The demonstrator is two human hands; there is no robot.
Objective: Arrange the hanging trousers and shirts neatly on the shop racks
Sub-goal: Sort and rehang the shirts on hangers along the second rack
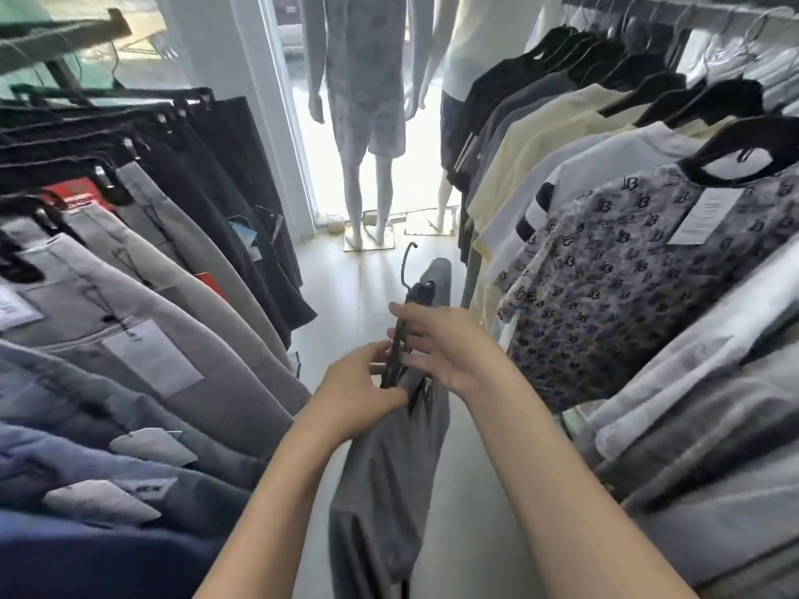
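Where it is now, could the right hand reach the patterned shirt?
Probably yes: the patterned shirt hangs close beside the right hand, nothing between them. But that hand is on the black hanger of the grey trousers and must let go first.

Strong daylight from doorway [380, 123], glare on floor [380, 270]; edges bent, blurred.

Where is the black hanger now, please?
Head view, centre aisle: the black hanger is held by the left hand and right hand, grey trousers hanging below, left of the patterned shirt.
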